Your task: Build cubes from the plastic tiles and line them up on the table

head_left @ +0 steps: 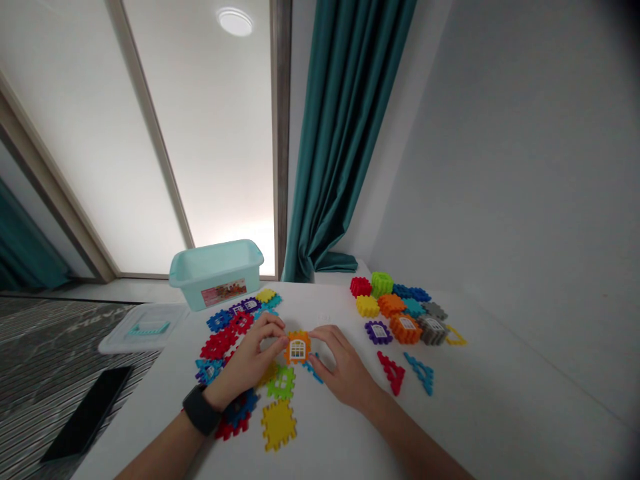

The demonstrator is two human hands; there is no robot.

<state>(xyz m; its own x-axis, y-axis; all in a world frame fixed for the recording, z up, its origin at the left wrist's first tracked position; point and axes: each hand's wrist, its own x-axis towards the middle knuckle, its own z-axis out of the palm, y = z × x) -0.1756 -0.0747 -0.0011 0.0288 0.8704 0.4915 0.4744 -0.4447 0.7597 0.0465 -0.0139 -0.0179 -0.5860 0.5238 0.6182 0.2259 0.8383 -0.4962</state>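
An orange building tile with a white arched window (297, 348) is gripped at its two sides. My left hand (256, 357), below a black wristwatch, pinches its left edge. The fingers of my right hand (343, 365) close on its right edge. Under and around the hands lie a lime green tile (281, 383), a yellow tile (279, 425) and a small blue piece (314, 372), partly hidden. To the left spread several red tiles (219, 345) and blue tiles (219, 321), some of them covered by my left arm.
Colour-sorted stacks, such as an orange stack (405, 329), stand at the right beside a red triangle (391, 373) and a blue triangle (421, 373). A mint tub (217, 267) stands at the back left. Its clear lid (140, 328) and a black phone-like slab (87, 413) lie left.
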